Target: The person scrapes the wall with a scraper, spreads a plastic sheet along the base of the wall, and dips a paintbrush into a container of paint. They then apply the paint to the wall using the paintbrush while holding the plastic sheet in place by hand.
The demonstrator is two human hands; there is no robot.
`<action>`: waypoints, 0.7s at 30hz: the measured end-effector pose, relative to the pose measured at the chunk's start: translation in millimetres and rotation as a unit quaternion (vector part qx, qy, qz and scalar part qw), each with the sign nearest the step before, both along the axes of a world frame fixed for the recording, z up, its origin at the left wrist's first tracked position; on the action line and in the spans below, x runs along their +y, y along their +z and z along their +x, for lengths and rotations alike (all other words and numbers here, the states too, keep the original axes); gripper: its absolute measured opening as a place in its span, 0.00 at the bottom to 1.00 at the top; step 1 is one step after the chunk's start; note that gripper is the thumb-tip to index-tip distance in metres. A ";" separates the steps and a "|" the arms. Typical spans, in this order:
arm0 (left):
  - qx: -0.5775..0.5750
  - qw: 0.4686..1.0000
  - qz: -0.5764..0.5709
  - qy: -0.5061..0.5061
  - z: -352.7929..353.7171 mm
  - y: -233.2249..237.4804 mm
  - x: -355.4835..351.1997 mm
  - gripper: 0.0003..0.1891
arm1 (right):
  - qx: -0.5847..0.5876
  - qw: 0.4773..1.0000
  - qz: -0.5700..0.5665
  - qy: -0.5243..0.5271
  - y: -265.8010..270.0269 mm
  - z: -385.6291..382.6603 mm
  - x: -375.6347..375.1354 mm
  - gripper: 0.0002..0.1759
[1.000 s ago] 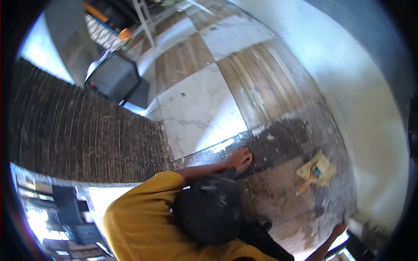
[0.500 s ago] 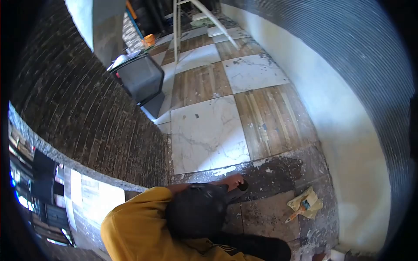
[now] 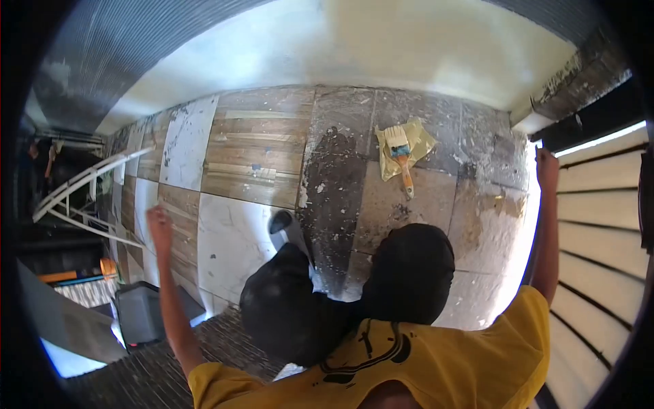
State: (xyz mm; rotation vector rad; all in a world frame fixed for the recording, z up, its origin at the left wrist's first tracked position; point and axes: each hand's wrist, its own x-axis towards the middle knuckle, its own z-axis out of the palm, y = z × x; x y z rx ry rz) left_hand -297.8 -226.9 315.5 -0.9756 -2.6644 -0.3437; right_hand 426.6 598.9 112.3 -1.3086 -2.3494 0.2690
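Observation:
My left hand [image 3: 159, 223] is raised on the left over the wood-patterned and white tiles, its fingers curled, with nothing visible in them. On the far right my right hand [image 3: 547, 163] is closed beside the slatted panel; what it may hold is hidden. A paintbrush [image 3: 403, 167] with pale bristles and an orange-brown handle lies on a crumpled yellowish wrapper [image 3: 425, 138], beyond my bent knees and out of reach of both hands. Under it are worn brown tiles [image 3: 415, 198]. A dark, wet-looking strip [image 3: 334, 198] runs beside them.
A pale wall [image 3: 381, 48] borders the floor ahead. White metal legs [image 3: 92, 177] stand at the left, above a dark grey container [image 3: 139, 313]. The light slatted panel [image 3: 599, 238] is at the right. My shoe [image 3: 280, 221] rests near the white tile.
The view has turned, bringing the brush and wrapper nearer the top centre. My left hand has moved from the dark strip out to the left. My right hand has come into view.

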 end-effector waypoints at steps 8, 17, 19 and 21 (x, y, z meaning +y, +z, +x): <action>0.275 0.950 -0.090 0.117 -285.4 205.8 -102.0 0.30 | -0.015 0.988 -0.044 -0.146 54.2 82.3 -64.0 0.22; 0.291 0.935 -0.033 0.200 -433.5 325.6 -100.1 0.29 | 0.002 0.980 -0.072 -0.183 36.0 -14.0 -164.3 0.30; 0.304 0.925 -0.061 0.220 -468.2 334.3 -112.0 0.33 | -0.066 0.980 -0.081 -0.167 14.6 -12.3 -153.5 0.30; 0.293 0.925 -0.059 0.235 -495.8 338.0 -117.6 0.34 | -0.176 0.977 -0.012 -0.122 -2.9 -14.4 -151.0 0.29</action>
